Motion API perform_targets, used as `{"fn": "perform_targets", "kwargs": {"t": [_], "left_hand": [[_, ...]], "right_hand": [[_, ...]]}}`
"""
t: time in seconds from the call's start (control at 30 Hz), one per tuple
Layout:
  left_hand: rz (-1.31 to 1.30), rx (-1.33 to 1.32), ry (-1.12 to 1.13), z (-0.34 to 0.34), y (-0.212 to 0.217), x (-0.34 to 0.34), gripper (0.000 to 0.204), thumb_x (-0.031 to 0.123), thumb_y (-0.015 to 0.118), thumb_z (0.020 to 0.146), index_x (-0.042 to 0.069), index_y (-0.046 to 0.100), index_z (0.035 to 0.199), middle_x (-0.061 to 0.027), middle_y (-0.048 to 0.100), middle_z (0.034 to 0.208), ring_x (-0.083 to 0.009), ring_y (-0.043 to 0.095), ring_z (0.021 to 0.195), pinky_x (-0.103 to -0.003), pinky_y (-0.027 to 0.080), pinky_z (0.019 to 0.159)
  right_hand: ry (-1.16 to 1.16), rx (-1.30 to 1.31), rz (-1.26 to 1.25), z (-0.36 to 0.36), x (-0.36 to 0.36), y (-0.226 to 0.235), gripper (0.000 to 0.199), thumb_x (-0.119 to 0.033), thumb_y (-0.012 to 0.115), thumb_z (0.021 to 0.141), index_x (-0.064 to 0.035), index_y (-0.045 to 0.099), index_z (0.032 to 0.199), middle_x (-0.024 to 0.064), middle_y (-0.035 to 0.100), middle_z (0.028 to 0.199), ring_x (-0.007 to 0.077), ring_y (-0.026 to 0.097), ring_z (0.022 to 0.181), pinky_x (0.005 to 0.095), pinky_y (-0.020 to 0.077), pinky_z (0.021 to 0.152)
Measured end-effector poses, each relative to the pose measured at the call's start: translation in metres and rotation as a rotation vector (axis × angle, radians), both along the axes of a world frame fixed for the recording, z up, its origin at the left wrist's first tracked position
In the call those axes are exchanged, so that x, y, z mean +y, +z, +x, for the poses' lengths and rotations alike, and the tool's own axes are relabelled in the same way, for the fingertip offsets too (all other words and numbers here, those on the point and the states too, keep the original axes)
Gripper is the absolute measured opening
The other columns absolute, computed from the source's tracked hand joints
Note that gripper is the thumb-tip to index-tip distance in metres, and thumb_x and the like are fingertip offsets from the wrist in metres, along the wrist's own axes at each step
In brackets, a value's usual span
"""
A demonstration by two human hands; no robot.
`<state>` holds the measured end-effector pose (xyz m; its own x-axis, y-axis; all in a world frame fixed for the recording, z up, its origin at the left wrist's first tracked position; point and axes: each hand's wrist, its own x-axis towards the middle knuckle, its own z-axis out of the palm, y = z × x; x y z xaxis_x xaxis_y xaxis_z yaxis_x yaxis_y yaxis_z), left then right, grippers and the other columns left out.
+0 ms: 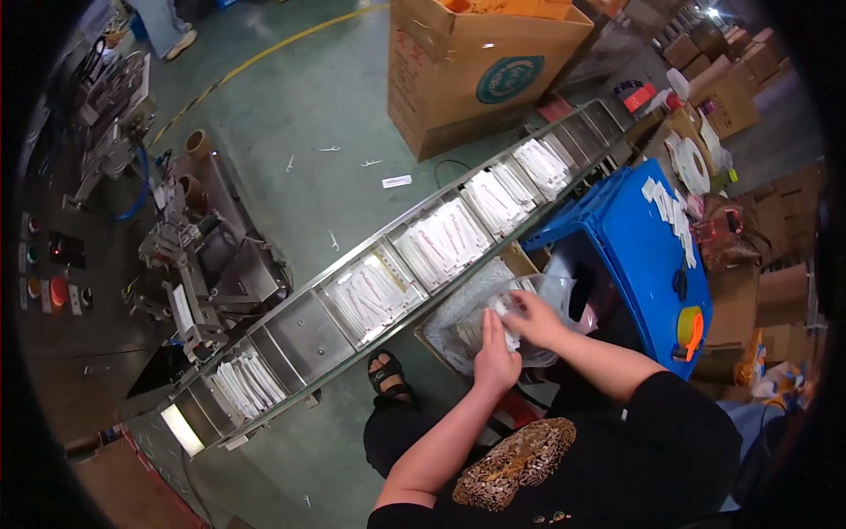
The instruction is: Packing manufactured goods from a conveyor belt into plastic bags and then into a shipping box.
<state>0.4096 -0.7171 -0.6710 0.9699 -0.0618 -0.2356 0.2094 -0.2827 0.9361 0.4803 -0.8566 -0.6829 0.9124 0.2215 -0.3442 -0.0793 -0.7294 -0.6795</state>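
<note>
Large brown cardboard carton [476,70] stands on the green floor [300,115] at top centre; it bears a round teal label on its near face. More brown boxes [731,88] are stacked at upper right, edges bent by the lens.

A steel conveyor of compartments [308,335] runs diagonally from lower left to upper right. Several compartments hold bundles of slim white packets [441,242]; one compartment near the middle shows bare metal. A few stray white packets [397,182] lie on the floor beyond the conveyor.

A blue plastic crate lid [643,264] sits to your right, with a row of white packets along its upper part and a yellow-and-orange tape dispenser [690,331] at its lower corner. A roll of white labels [692,163] lies just behind it.

A control panel [53,282] at far left carries round coloured buttons, one of them red.

A clear plastic bag [476,322] lies just this side of the conveyor, in front of you. Your left hand [495,357] is curled closed on the bag's near edge. Your right hand [533,317] is above it, fingers pinched on a small bunch of white packets at the bag's mouth. The two hands are nearly touching.
</note>
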Motion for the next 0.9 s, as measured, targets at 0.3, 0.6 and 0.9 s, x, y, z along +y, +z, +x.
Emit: {"fn": "perform_targets", "kwargs": {"t": [0.3,0.6,0.9], "left_hand": [[-0.407,-0.203,-0.039,-0.014,-0.025,-0.016,0.053,0.023,0.055,0.085,0.006,0.035,0.131,-0.0113,0.037,0.136,-0.0247,0.037,0.123,-0.035,0.03,0.102],[-0.533,0.011,-0.089,-0.026,-0.09,-0.022,0.064,0.035,0.055,0.086,0.011,0.026,0.138,-0.0074,0.028,0.143,-0.0219,0.029,0.129,-0.034,0.02,0.107],[-0.705,0.092,-0.22,-0.022,-0.143,-0.038,0.068,0.041,0.052,0.086,0.012,0.022,0.14,-0.0064,0.024,0.145,-0.0215,0.024,0.132,-0.034,0.015,0.109]], "right_hand": [[0.289,0.096,0.236,0.042,0.212,0.006,0.093,-0.044,0.069,0.068,-0.0062,0.021,0.139,0.025,0.014,0.143,0.04,0.019,0.131,0.0417,0.0224,0.106],[0.357,0.155,-0.395,0.06,0.255,-0.015,0.119,-0.048,0.076,0.057,-0.0063,0.002,0.141,0.0257,0.03,0.134,0.046,0.036,0.118,0.0482,0.0351,0.098],[0.315,0.301,0.028,0.051,0.275,-0.044,0.084,-0.023,0.07,0.06,0.0041,0.032,0.13,0.0242,0.053,0.112,0.0368,0.054,0.101,0.0364,0.0442,0.089]]}}
